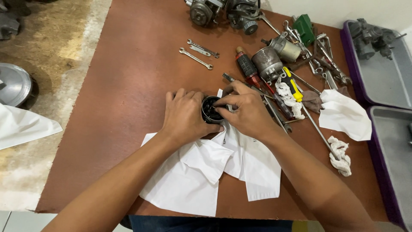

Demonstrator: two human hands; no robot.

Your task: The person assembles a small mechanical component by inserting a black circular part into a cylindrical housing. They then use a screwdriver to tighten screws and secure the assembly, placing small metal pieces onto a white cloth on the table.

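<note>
I have both hands at the middle of the frame, over a small dark round cup-shaped part (211,109) that sits on white cloth pieces (201,172) spread on the brown surface (128,107). My left hand (185,115) wraps around the part's left side, its fingers curled and pressed against the wall to steady it. My right hand (245,111) comes in from the right, thumb and forefinger pinched together at the part's open top; what they pinch is too small for me to tell.

As I judge it, the work is partway: the part's mouth is open and dark inside, and nothing covers it.

Toward the upper right of the frame lie a red-handled screwdriver (248,66), a grey cylindrical motor housing (267,63), a yellow-handled tool (292,83) and a cluster of wrenches (322,60). Two small spanners (198,53) rest above centre. Crumpled white rags (341,157) lie at the right, beside grey trays (386,81) at the frame's right edge.
</note>
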